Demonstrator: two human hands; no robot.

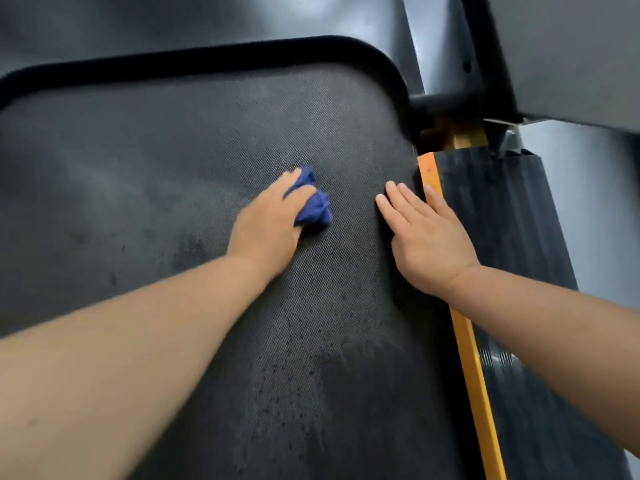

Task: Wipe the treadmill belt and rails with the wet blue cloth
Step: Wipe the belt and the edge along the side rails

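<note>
The dark textured treadmill belt point(180, 174) fills most of the view, with wet streaks and dark drops on it. My left hand point(268, 221) presses a crumpled blue cloth point(313, 204) onto the belt near its middle, fingers curled over the cloth. My right hand point(424, 233) lies flat and open at the belt's right edge, its fingertips over the orange strip point(476, 368). To the right of that strip runs the black ribbed side rail point(498, 216).
A black padded rim point(221, 57) curves around the belt's far end. A dark upright post point(479, 53) and a grey panel point(571, 57) rise at the upper right. Pale floor point(588, 209) shows beyond the rail.
</note>
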